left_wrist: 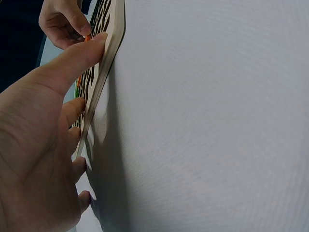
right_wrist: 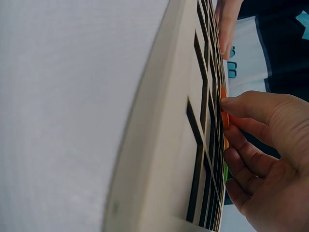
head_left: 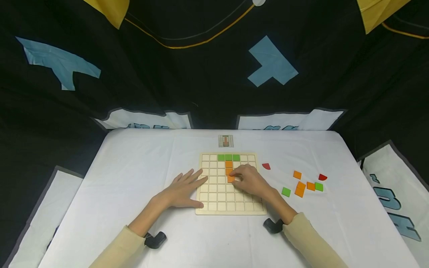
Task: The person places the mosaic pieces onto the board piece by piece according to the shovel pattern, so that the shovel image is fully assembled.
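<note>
A wooden grid board (head_left: 231, 213) lies flat on the table. My left hand (head_left: 185, 190) rests on its left side with fingers spread, the thumb (left_wrist: 79, 60) on the near-left corner area. Over the middle of the grid, my right hand (head_left: 249, 180) pinches an orange square tile (right_wrist: 225, 117) between thumb and fingers, right at the board's surface. Above it in the same column sit orange tiles (head_left: 229, 163). Three green tiles (head_left: 228, 157) fill adjoining squares of the far row.
A small picture card (head_left: 226, 141) with a grid pattern lies beyond the board. Right of the board are loose orange tiles (head_left: 297, 174), green tiles (head_left: 286, 192) and red rounded pieces (head_left: 266, 166). A dark curtain (head_left: 214, 82) hangs behind the white table (head_left: 140, 167).
</note>
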Demonstrator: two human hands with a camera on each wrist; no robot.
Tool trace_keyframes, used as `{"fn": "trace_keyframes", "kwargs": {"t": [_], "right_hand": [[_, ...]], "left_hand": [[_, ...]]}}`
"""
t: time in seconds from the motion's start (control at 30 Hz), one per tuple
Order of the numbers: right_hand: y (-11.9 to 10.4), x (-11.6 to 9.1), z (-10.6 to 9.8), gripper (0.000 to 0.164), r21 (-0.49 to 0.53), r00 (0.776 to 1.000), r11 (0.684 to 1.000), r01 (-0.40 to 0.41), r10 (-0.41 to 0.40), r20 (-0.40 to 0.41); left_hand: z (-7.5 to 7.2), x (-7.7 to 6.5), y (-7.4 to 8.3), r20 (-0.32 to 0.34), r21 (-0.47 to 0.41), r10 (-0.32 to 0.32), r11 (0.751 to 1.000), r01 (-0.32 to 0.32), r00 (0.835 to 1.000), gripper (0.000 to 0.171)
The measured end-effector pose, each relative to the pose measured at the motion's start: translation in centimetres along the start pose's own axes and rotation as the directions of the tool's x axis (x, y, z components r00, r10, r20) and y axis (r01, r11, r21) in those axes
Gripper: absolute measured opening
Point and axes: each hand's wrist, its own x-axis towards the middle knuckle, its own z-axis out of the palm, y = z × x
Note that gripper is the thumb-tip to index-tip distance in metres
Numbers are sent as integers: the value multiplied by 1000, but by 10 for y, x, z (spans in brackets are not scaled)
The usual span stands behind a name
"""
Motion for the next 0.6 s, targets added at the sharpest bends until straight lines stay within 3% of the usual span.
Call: {"fn": "trace_keyframes", "kwargs": {"t": [0.6], "right_hand": [[-8,-2,1,26,-15,1000,1000,-17,17,2]], "left_hand": [[0,0,0,-6,11,6,1000,-6,1000,92]]}}
